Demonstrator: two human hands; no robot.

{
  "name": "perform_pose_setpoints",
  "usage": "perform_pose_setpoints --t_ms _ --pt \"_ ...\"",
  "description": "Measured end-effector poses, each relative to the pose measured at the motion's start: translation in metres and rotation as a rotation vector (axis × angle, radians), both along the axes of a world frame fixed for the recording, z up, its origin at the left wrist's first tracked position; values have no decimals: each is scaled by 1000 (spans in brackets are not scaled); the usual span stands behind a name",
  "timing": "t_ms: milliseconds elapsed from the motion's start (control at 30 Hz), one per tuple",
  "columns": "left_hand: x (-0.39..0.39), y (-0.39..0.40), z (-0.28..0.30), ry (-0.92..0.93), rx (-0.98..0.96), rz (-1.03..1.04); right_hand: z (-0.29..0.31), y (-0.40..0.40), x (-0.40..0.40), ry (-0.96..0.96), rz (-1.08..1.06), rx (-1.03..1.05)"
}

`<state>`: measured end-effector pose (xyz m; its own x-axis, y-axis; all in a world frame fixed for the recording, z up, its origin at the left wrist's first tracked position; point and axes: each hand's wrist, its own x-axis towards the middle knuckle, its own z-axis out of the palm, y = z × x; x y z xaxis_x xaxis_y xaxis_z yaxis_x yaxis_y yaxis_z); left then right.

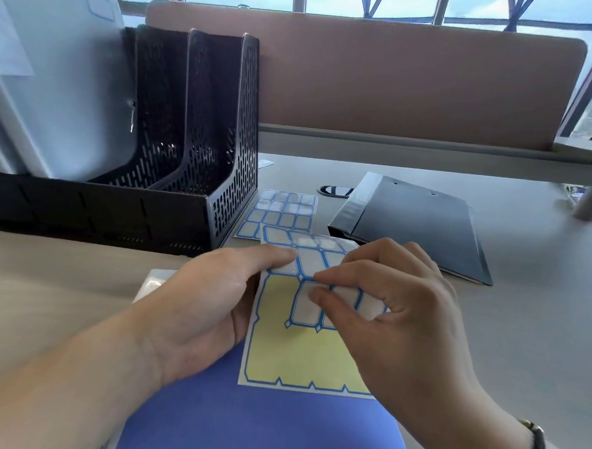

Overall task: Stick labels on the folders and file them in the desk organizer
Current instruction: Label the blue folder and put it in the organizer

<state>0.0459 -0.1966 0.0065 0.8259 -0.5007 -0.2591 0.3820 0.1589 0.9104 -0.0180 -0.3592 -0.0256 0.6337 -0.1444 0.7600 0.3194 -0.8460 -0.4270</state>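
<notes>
Black mesh makes up the desk organizer (222,172) at the far left, where 1 pale folder (65,85) already stands in its left-most slot; the slots beside it look empty. Nearer, the left hand (211,305) pinches the left edge of a label sheet (302,348), thumb on top and fingers curled beneath. That sheet hovers over a blue folder (243,424) lying closest to the camera. The right hand (396,315) curls its thumb and forefinger onto 1 label (309,305), apparently picking at its edge; whether it has lifted I cannot tell. A second label sheet (278,213) lies flat beyond, and a dark folder (414,223) rests further right. Peeling seems the step in hand; next, the freed label needs pressing onto the blue folder.
</notes>
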Motion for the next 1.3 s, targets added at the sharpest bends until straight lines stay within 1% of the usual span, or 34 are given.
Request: perform_pose_setpoints --t_ms 100,233,333,567,700,967,1100,1300 --pt "2 0 -1 36 17 25 -1 2 -1 -7 2 -22" --pt "2 0 -3 30 23 4 0 2 -1 -26 3 -40" --pt "2 -1 -4 11 20 -28 0 2 -1 -24 6 -34" --pt "5 0 -6 -29 5 -26 1 2 0 36 4 23" --pt "0 3 1 -103 68 27 0 1 0 66 -3 38" --pt "6 5 -8 -107 46 -21 0 1 2 58 -16 26" --pt "6 4 -6 -11 6 -146 0 2 2 50 -8 25" --pt "5 3 -6 28 -15 -135 -1 4 1 12 15 -2"
